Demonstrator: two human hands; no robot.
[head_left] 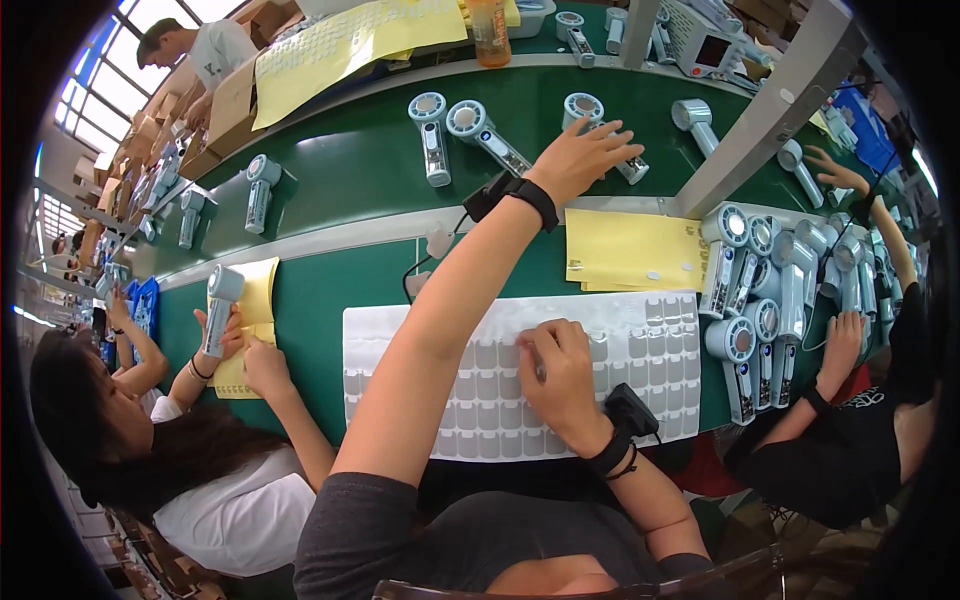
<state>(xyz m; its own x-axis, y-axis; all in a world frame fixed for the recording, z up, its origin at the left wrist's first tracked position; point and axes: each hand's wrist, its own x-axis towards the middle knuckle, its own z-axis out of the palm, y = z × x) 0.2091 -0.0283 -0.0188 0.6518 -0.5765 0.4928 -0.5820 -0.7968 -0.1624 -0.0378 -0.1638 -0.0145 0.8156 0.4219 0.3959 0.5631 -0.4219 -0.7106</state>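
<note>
My left hand point(585, 158) reaches far forward over the green belt, fingers spread. It hovers over or touches a pale blue handheld fan point(582, 107) whose handle it partly covers; contact is unclear. Just left of it lie two more fans, one upright point(432, 140) and one slanted point(487, 137). Near me, a white sheet of grey stickers point(372, 326) lies on the green table. My right hand point(558, 385) rests over its middle with fingers curled and fingertips together. Whatever they may pinch is hidden. My left forearm crosses above the sheet.
Yellow backing sheets point(635, 248) lie beyond the sticker sheet. Many fans are piled point(740, 340) to the right, beside a slanting metal post point(770, 110). A co-worker at left holds a fan point(222, 300); another reaches in from the right. An orange bottle point(490, 35) stands at the back.
</note>
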